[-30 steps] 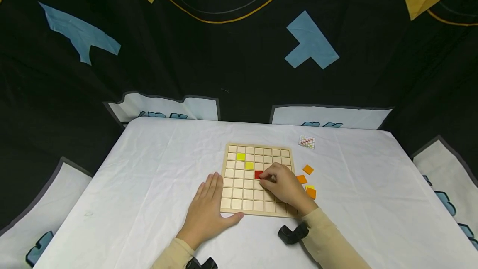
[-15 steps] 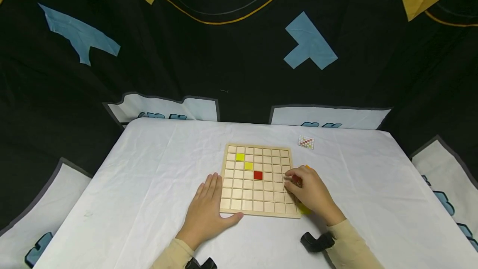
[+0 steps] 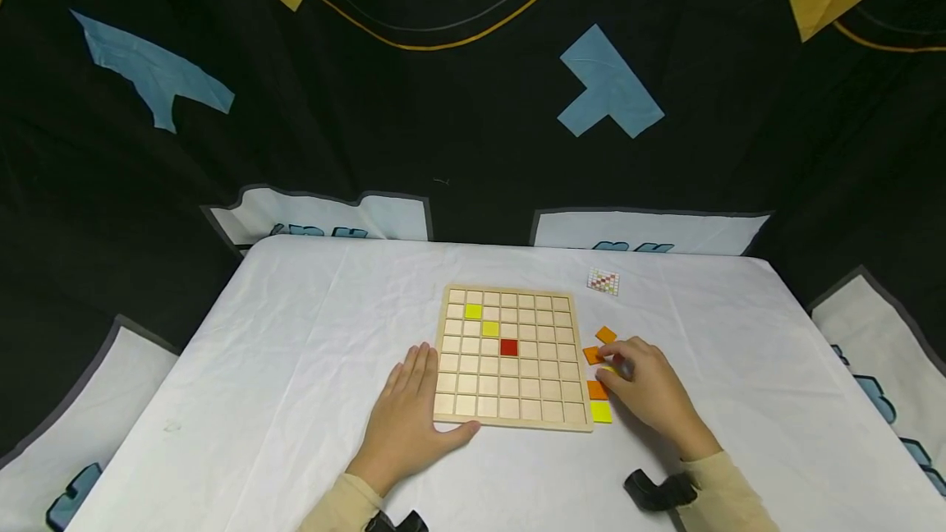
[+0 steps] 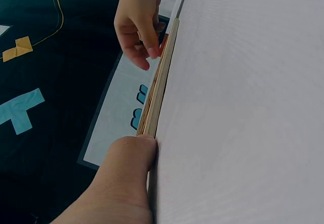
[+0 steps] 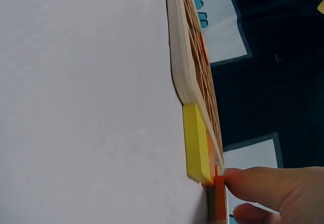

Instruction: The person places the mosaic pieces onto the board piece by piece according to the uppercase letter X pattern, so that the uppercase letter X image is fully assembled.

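A square wooden grid board lies flat, with two yellow tiles, one of them upper left, and a red tile in a diagonal. My left hand lies along its left edge, fingers straight, thumb at the near edge. Right of the board, my right hand has thumb and finger bent round a partly hidden yellow tile. In the right wrist view its thumb reaches an orange tile; whether anything is pinched is unclear.
More orange tiles lie by the board's right edge, one farther back. A yellow tile sits at its near right corner. A small patterned card lies behind on the white-covered table.
My right hand has let go of the red tile, which stays in its cell, and has moved right, off the board to the loose tiles. My left hand has stayed put.
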The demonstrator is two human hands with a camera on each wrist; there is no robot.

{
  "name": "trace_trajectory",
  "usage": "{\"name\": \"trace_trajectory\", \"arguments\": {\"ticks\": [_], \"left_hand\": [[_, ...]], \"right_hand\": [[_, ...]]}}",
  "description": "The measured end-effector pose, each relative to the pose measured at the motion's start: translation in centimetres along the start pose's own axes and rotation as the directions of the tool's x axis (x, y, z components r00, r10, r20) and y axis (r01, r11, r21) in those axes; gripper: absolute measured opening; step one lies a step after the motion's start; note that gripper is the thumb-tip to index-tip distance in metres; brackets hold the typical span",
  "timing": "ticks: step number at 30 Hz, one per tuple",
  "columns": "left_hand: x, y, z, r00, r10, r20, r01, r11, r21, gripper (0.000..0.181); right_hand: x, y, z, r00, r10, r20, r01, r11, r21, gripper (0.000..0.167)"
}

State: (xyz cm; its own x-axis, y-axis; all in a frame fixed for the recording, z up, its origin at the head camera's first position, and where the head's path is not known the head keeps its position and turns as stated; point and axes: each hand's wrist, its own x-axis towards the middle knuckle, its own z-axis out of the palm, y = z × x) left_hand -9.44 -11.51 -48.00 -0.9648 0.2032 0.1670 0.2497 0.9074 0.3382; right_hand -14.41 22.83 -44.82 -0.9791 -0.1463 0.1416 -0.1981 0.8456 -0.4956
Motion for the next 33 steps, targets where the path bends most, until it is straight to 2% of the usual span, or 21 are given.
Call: {"name": "trace_trajectory", "arguments": {"ticks": [13, 21, 33], "left_hand": [[0.07, -0.10, 0.05, 1.000, -0.007, 0.013, 0.007, 1.000, 0.004, 0.119], [0.02, 0.03, -0.03, 1.000, -0.008, 0.019, 0.008, 1.000, -0.005, 0.118], [0.01, 0.03, -0.06, 1.000, -0.006, 0.011, 0.006, 1.000, 0.007, 0.119]], "right_hand": [[-0.97, 0.88, -0.79, 0.996, 0.057, 0.067, -0.056, 0.998, -0.007, 0.030], [-0.88, 0.99, -0.76, 0.992, 0.072, 0.107, -0.075, 0.997, 0.020, 0.027], [-0.64, 0.95, -0.66, 0.989, 0.113, 0.094, -0.119, 0.991, 0.056, 0.023]]}}
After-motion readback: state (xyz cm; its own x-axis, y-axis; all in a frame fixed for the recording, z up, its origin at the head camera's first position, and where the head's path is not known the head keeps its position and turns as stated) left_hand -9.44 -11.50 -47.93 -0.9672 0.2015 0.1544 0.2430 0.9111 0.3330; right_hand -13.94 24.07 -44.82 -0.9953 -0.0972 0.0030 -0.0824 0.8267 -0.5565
